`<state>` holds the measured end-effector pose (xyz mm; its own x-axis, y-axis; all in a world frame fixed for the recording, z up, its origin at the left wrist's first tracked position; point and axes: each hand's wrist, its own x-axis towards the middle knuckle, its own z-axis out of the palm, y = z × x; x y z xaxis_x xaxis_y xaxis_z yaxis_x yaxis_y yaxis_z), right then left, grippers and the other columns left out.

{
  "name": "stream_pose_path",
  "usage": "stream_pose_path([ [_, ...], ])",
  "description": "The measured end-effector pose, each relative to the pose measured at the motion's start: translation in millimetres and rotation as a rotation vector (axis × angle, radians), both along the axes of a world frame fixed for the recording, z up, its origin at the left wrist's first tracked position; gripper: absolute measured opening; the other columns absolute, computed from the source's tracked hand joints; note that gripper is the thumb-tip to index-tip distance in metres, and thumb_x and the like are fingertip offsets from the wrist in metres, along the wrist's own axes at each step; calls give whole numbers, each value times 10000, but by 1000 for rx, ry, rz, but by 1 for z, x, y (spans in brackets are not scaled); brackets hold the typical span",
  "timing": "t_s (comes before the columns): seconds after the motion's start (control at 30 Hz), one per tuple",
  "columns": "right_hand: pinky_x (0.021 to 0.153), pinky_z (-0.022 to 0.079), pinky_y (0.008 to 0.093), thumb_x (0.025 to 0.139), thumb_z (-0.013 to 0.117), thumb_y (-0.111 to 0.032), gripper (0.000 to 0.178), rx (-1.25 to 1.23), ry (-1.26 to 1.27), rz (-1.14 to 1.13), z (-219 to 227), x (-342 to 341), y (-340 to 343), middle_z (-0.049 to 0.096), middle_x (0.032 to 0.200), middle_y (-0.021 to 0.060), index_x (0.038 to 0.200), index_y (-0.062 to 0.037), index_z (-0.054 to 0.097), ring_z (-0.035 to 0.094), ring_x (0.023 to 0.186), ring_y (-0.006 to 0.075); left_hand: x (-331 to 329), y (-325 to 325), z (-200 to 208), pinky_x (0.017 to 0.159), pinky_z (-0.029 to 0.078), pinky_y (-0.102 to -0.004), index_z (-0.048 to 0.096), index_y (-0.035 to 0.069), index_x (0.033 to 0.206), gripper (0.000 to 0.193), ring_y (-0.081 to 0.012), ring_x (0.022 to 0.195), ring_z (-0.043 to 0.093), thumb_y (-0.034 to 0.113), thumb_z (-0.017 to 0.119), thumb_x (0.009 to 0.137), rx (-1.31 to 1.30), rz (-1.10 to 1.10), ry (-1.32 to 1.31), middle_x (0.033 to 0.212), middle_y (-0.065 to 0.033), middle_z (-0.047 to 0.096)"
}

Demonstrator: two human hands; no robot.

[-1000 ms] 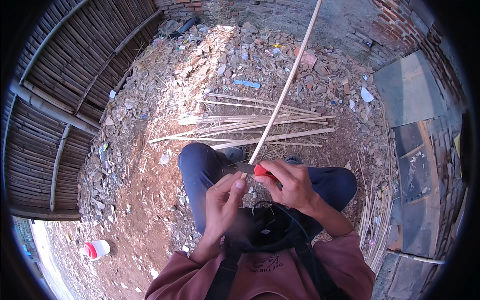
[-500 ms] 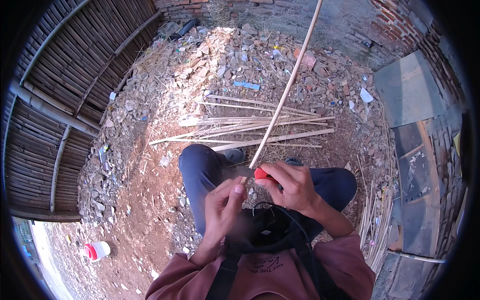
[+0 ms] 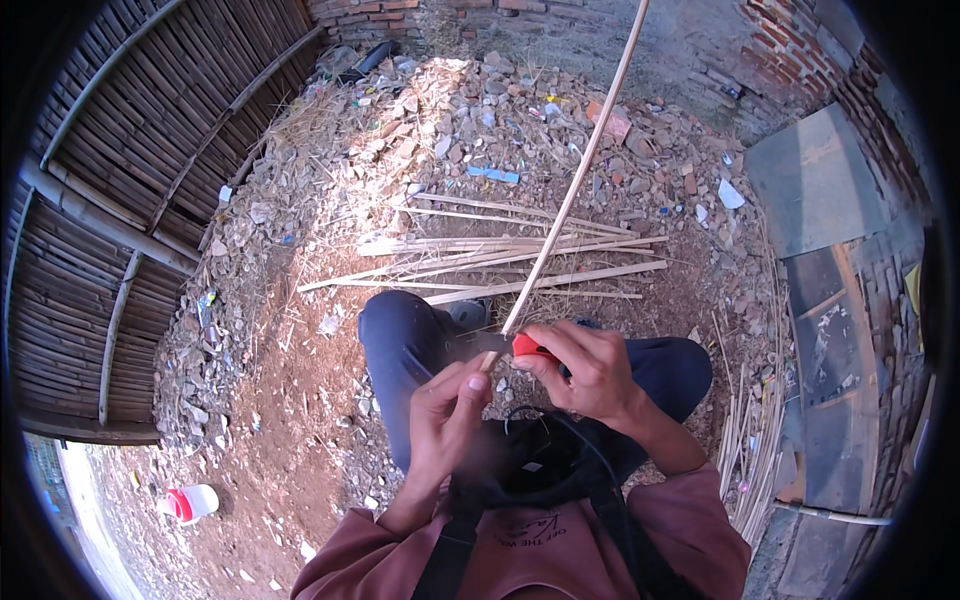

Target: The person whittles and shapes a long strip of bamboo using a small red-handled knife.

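A long, pale bamboo strip (image 3: 570,200) slants up and away from my lap, past the top of the view. Its near end is pinched between the thumb and fingers of my left hand (image 3: 447,412). Close by, my right hand (image 3: 590,372) is closed around the red handle of a knife (image 3: 527,346). The knife's dark blade looks smeared and lies against the strip just beyond my left fingertips. Beyond my bent knees, several split bamboo strips (image 3: 610,273) lie crosswise in a loose pile on the ground.
Broken brick and stone rubble (image 3: 460,130) spreads toward the far brick wall. A bamboo fence (image 3: 110,215) borders the left. At lower left lies a white container with a red band (image 3: 192,503). Thin strips (image 3: 750,450) and old boards (image 3: 830,350) line the right.
The knife and my right hand have shifted very slightly to the right along with the strip's lean. My left hand keeps its pinch in the same place.
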<state>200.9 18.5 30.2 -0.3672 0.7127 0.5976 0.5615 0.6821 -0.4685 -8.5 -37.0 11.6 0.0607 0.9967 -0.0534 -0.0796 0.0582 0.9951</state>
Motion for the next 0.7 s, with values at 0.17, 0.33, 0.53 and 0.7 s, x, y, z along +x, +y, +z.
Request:
stream_pose_path([
  [0.17, 562, 563, 352, 937, 801, -230, 279, 62, 6, -81, 3, 8, 5, 745, 903, 75, 1122, -37, 721, 733, 680, 234, -1, 0, -2, 581, 377, -217, 719, -3, 1340, 343, -35, 673, 481, 223, 584, 1120, 43, -24, 49, 841, 11, 581],
  [0.33, 565, 552, 350, 953, 786, -185, 246, 12, 64, -151, 16, 27, 25, 755, 917, 98, 1125, -21, 722, 736, 678, 234, -3, -9, -9, 550, 365, -222, 716, -42, 1321, 358, -38, 630, 470, 218, 558, 1131, 59, -42, 79, 814, 3, 566],
  [0.53, 589, 562, 337, 964, 777, -178, 242, 36, 75, -149, 16, 41, 38, 755, 927, 122, 1123, -3, 723, 733, 690, 234, -5, -16, -14, 549, 360, -215, 716, -39, 1323, 360, -32, 625, 471, 227, 574, 1126, 33, -32, 54, 819, 8, 570],
  [0.7, 606, 563, 335, 981, 762, -178, 235, -53, 105, -93, 27, 44, 45, 749, 906, 129, 1113, 13, 722, 719, 682, 215, -8, -19, -13, 542, 356, -204, 721, -34, 1317, 361, -25, 622, 467, 237, 589, 1117, 10, -7, 94, 819, 15, 570],
])
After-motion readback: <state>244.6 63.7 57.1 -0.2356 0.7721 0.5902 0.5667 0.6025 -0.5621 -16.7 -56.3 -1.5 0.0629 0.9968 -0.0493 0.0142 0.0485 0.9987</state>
